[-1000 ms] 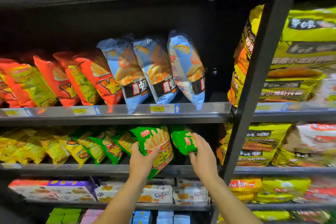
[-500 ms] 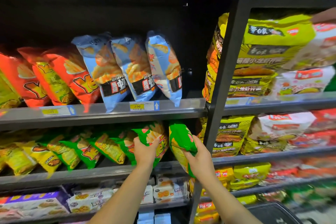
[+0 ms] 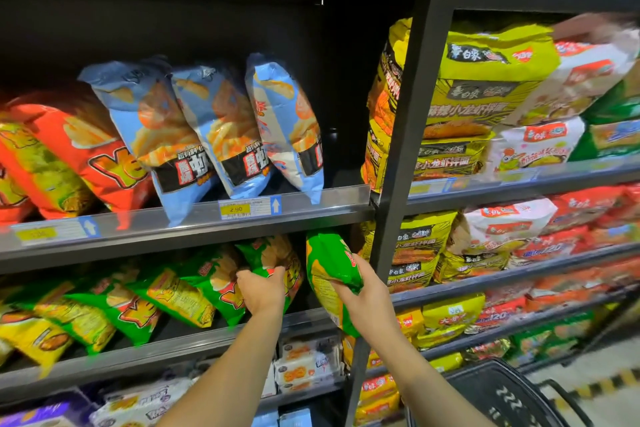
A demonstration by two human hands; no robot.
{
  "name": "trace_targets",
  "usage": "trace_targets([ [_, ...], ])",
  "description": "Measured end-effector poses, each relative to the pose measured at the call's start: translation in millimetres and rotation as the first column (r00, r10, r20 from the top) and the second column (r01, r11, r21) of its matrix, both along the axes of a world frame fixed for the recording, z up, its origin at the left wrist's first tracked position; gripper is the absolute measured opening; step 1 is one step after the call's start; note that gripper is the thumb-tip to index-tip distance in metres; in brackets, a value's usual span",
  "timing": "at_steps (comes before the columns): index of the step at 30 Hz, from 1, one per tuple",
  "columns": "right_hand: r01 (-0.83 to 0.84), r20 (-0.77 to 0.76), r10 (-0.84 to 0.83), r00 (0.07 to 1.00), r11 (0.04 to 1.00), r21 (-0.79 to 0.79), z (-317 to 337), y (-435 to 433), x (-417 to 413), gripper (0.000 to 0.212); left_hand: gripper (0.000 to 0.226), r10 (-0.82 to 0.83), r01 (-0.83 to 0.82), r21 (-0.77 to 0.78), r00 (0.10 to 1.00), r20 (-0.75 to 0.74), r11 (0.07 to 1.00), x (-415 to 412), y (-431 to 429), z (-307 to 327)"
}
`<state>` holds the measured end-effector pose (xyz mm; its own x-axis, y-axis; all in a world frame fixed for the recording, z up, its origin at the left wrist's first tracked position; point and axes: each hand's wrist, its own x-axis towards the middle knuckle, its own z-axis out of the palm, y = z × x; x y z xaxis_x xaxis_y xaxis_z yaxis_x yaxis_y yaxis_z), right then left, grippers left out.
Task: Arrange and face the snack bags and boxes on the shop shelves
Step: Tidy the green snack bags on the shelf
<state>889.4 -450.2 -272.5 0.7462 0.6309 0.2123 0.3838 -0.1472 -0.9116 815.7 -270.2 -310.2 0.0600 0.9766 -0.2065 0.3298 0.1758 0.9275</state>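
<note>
Two hands work apart at the right end of the grey metal lower shelf (image 3: 173, 348). Our left hand (image 3: 261, 289) curls its fingers over the shiny green fries-print snack bag (image 3: 273, 258), which leans on the shelf at the end of its row. Our right hand (image 3: 363, 291) grips a second green plastic snack bag (image 3: 329, 262), tilted edge-on, its lower end hanging past the shelf front, just left of the black metal upright post (image 3: 408, 149). Above lean three pale blue snack bags (image 3: 207, 128).

Black metal shelves (image 3: 194, 236) with a dark back panel (image 3: 207, 28). Black upright post (image 3: 412, 114) in the middle. Pale floor (image 3: 609, 357) with hazard stripe (image 3: 606, 383), near right.
</note>
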Motion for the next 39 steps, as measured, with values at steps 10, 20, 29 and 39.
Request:
trace_targets([
  [10,-0.021,0.007,0.021,1.0,1.0,-0.005,-2.4,-2.8,-8.3,0.055,0.069,0.041,-0.038,-0.071,0.999,0.035,0.997,5.2,3.7,-3.3],
  [20,-0.042,-0.005,0.042,0.999,0.999,-0.016,0.9,-6.7,-11.9,0.056,0.092,0.021,-0.014,-0.124,0.998,0.053,0.992,-15.6,2.6,-23.0],
  [29,-0.188,-0.263,0.188,0.946,0.982,0.023,14.2,-31.9,-11.1,0.037,0.053,-0.257,0.283,-0.075,0.935,0.245,0.956,-58.4,-43.7,7.8],
  [39,-0.343,-0.534,0.35,0.77,0.932,0.116,21.5,-86.9,-20.3,0.036,0.054,-0.703,0.78,-0.079,0.599,0.384,0.621,-119.5,-117.2,35.8],
])
